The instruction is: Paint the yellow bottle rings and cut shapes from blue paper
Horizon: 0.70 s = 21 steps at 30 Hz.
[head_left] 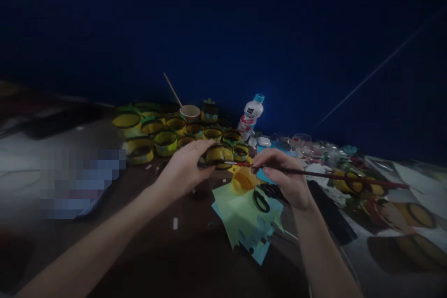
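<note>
My left hand is closed round a small yellow painted cup, held above a dark table. My right hand pinches a long dark paintbrush, whose tip reaches the cup's side. The brush handle runs out to the right. Below the hands lies a yellow paint pot on light green and blue paper sheets. Black scissors lie on the paper beside my right hand.
Several yellow painted cups stand in a group at the back left. Among them is a paper cup with a stick in it. A white bottle with a blue cap stands behind. Clutter and printed sheets cover the right side.
</note>
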### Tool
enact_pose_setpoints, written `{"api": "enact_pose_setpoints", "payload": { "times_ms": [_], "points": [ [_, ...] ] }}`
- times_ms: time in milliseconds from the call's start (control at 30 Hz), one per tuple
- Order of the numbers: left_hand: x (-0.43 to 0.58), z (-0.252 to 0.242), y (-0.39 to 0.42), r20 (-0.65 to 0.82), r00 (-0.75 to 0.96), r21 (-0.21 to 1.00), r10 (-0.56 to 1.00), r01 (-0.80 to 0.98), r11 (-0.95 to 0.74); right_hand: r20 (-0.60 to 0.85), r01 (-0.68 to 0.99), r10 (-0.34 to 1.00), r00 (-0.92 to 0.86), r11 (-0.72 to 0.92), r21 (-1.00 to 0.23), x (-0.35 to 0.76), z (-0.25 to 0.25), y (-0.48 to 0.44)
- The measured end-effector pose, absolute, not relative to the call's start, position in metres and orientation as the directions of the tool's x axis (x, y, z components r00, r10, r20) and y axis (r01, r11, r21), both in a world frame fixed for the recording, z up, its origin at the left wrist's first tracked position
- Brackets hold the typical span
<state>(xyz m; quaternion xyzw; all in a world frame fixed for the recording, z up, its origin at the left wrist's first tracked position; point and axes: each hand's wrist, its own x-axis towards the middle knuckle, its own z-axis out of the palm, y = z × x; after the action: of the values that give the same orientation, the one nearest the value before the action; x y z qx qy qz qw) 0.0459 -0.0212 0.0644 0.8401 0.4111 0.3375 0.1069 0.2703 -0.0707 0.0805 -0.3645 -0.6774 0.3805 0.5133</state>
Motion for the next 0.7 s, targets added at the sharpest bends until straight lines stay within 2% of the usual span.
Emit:
{"api": "enact_pose_setpoints", "payload": {
  "times_ms": [433,700],
  "points": [
    [0.045,0.069,-0.022,0.394,0.400,0.627,0.827,0.541,-0.560,0.401,0.112,0.876,-0.266,0.442,-0.890,0.291,0.082,-0.064],
    [0.042,0.070,-0.021,0.381,0.362,0.669,0.851,0.528,-0.524,0.391,0.134,0.883,-0.258,0.434,-0.891,0.304,0.083,-0.063]
  ]
}}
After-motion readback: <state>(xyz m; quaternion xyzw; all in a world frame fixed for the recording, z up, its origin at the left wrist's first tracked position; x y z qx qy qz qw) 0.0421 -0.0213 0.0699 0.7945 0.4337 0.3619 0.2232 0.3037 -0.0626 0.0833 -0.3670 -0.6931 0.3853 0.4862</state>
